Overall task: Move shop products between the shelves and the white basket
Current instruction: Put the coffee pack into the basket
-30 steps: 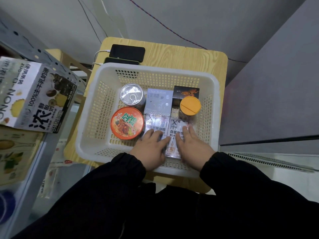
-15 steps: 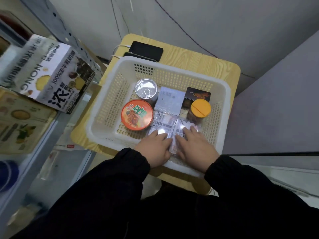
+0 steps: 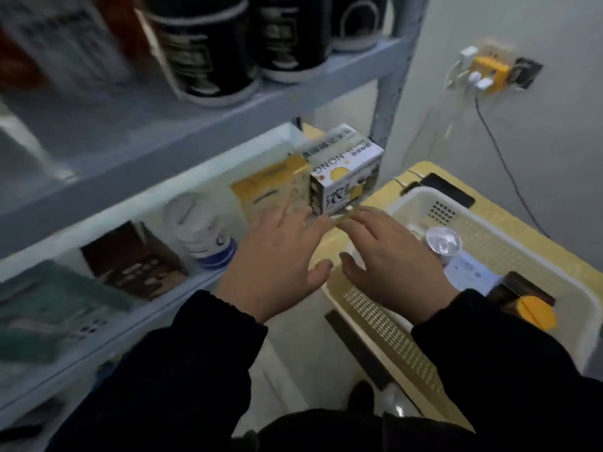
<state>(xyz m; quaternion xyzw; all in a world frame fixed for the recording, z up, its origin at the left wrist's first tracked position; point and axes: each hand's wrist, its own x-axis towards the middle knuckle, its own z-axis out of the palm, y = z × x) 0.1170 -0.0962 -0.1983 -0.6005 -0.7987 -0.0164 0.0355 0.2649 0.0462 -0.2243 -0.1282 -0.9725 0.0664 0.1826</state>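
Grey shelving [image 3: 228, 125] fills the left, and the white basket [image 3: 509, 246] sits just beside its right end on a wooden table. Both hands are out over the gap, left hand [image 3: 277, 256] and right hand [image 3: 391, 259], fingers spread and holding nothing, fingertips just short of the white NONG carton [image 3: 346, 171] at the shelf's end, contact lost in blur. Inside the basket stand a silver tin can [image 3: 443, 244] and an orange-lidded jar [image 3: 535, 313].
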